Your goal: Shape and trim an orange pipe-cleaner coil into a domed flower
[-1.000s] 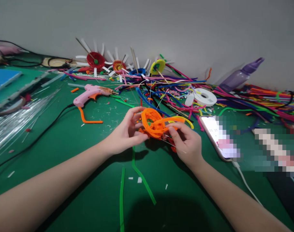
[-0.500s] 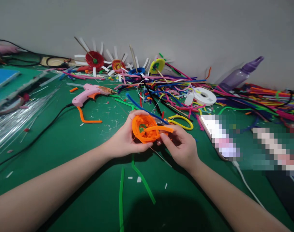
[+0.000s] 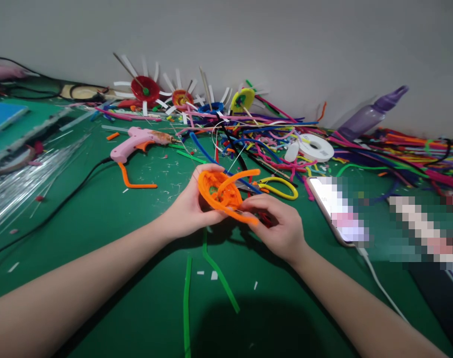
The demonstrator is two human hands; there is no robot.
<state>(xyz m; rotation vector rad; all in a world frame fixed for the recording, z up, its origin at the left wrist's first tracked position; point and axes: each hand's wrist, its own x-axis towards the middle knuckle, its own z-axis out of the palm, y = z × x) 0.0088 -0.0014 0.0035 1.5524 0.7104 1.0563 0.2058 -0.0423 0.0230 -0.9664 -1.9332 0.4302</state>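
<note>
An orange bowl-shaped piece (image 3: pixel 207 186) coiled from pipe cleaner, with green at its centre, is held over the middle of the table. My left hand (image 3: pixel 192 204) is wrapped round its left side, thumb below and fingers behind. My right hand (image 3: pixel 276 223) pinches the loose end of the orange pipe cleaner (image 3: pixel 248 217) at the bowl's lower right rim. Another orange strand (image 3: pixel 244 175) rises out of the bowl's middle toward the right. Thin wires stick out around the piece; where they attach is hidden.
A pink glue gun (image 3: pixel 136 141) with a black cord lies at left. Green pipe cleaners (image 3: pixel 187 303) lie in front. Behind are finished discs (image 3: pixel 145 89), a white spool (image 3: pixel 316 148) and tangled pipe cleaners. A phone (image 3: pixel 330 209) and a purple bottle (image 3: pixel 371 117) are at right.
The orange bowl has tilted and shifted slightly up and left. Its loose end now stretches away from the rim to my right fingers, and the inner strand points higher.
</note>
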